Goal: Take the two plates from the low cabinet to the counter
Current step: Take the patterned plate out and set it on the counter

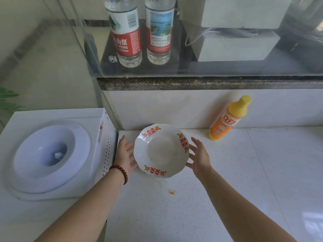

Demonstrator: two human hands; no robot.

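A white plate (161, 151) with red characters and orange flowers on its wavy rim lies on the white speckled counter (227, 180), near the back wall. Whether a second plate lies under it I cannot tell. My left hand (125, 154) is at the plate's left edge, fingers spread, with a red bead bracelet on the wrist. My right hand (199, 158) is at the plate's right edge, fingers apart. Both hands flank the plate and hold nothing; they may just touch its rim.
A yellow-orange detergent bottle (229, 119) stands at the back right of the plate. A white water dispenser top (49, 154) sits left of the counter. Two water bottles (125, 32) stand on a dark higher ledge (209, 82). An orange stain (171, 191) marks the counter.
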